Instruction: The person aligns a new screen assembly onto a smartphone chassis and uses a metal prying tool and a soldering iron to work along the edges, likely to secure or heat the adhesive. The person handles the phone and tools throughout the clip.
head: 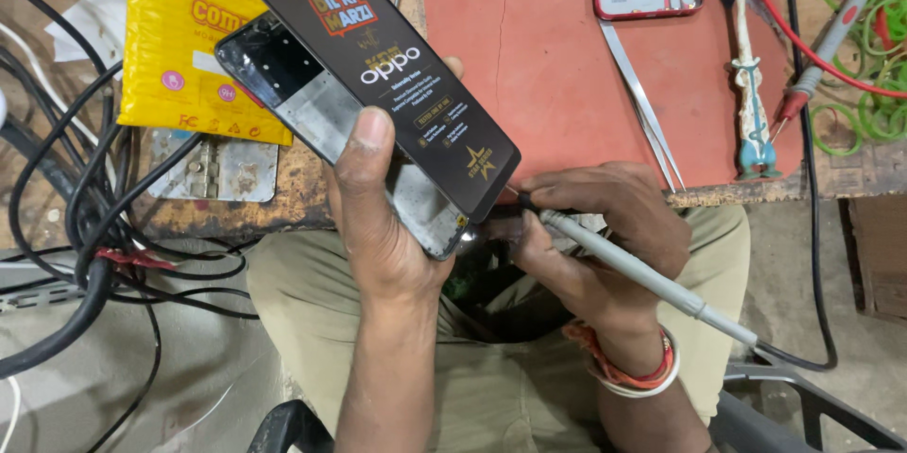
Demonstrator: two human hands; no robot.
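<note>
- My left hand [378,226] grips the phone frame [321,113] and black display panel [378,56] above my lap.
- My right hand [595,226] pinches a grey probe [642,269] at the panel's lower corner.
- Beyond: red mat [548,56], tweezers [642,103], yellow packet [189,28].

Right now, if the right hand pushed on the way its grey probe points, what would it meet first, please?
The right hand aims its grey probe up-left; the tip already sits at the lower corner of the black phone screen held by the left hand, so that edge comes first. Depth is unclear.
</note>
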